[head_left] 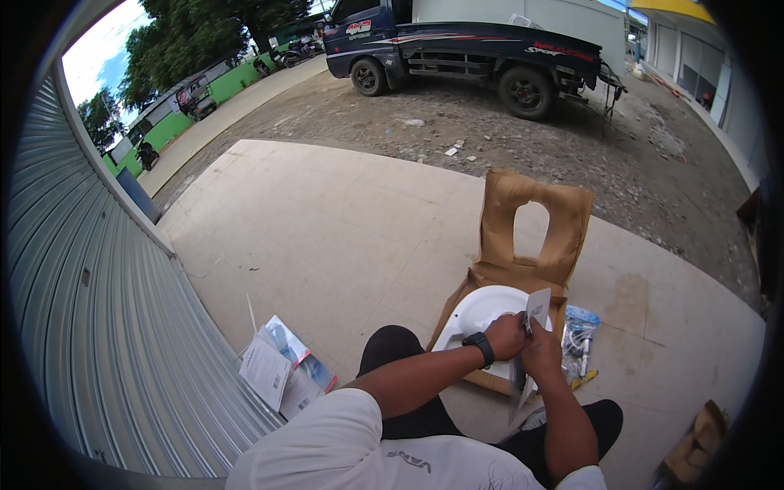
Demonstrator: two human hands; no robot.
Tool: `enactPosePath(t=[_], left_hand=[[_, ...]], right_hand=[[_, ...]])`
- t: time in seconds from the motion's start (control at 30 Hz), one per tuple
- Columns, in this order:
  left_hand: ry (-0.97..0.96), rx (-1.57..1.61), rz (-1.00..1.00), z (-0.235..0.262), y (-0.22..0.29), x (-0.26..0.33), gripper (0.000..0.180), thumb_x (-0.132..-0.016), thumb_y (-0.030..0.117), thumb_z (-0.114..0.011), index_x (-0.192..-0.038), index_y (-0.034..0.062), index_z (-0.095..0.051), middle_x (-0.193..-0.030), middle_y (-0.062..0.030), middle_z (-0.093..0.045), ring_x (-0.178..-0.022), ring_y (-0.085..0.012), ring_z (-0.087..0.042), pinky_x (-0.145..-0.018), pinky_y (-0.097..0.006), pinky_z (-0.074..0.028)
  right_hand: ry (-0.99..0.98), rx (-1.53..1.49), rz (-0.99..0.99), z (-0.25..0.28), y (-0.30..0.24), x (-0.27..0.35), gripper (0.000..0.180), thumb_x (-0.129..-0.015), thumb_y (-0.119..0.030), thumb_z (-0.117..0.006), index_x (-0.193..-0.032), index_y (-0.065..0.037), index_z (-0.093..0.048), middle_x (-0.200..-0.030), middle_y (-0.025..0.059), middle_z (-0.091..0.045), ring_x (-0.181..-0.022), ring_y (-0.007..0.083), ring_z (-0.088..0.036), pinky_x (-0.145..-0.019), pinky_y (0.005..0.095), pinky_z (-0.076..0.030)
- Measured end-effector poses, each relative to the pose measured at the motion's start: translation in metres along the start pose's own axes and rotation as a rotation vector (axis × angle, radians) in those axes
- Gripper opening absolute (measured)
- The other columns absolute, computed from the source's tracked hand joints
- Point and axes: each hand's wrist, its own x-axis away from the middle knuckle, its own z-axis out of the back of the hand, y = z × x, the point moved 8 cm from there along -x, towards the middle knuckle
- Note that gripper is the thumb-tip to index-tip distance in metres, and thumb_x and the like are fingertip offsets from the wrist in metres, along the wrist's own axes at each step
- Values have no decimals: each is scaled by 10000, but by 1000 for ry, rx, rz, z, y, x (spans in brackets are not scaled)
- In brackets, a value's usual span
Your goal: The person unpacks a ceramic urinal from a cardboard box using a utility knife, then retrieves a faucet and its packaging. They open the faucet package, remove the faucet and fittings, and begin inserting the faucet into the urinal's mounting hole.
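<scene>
A thin white printed card or booklet point(536, 305), seen nearly edge-on, stands upright between my hands. My left hand point(507, 335), with a dark watch on its wrist, is closed at its left side. Opposite it, my right hand point(541, 349) is closed on the right side. Several fingertips are hidden. Just beyond and below my hands, a glossy white basin point(478, 309) lies in an open brown cardboard box point(452, 317). The raised cardboard flap point(498, 216) behind it has an oval hole.
Clear bags with hose and metal fittings point(581, 331) lie right of the box, near a yellow-and-black tool point(584, 380). Printed papers and packets point(282, 367) lie at left beside the ribbed metal shutter point(106, 269). Cardboard point(697, 441) sits lower right. A dark pickup truck point(474, 53) stands beyond the tiles.
</scene>
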Motion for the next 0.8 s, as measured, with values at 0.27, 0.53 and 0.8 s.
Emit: enactPosePath(t=[0.27,0.53,0.8], left_hand=[[-111,36,-84,13,-12,-8,403,-930,123,-512,-1304,35,-634,-1091,-281,-711,-1007,-418,-698,-911,-483,-545],[-33,155,61,3,-36,-14,528,-967,183,-541,-1478,52,-513,-983,-209,-735,-889,-285,-722,-828,-399,-559],[151,717,224,35,-62,-36,489,-912,101,-540,-1395,37,-511,-1100,-177,-687,-862,-322,-726,-671,-451,-638]], right_hand=[[-167,-440,-28,9,54,-13,344,-887,-91,-581,-1199,0,-694,-984,226,-746,-898,330,-737,-827,434,-562],[-82,-319,26,33,27,3,590,-840,-164,-652,-1394,19,-564,-1227,261,-690,-1096,367,-696,-964,411,-530],[-132,98,-60,15,21,24,531,-893,-155,-576,-1407,-40,-504,-1249,224,-630,-1060,421,-664,-909,509,-541]])
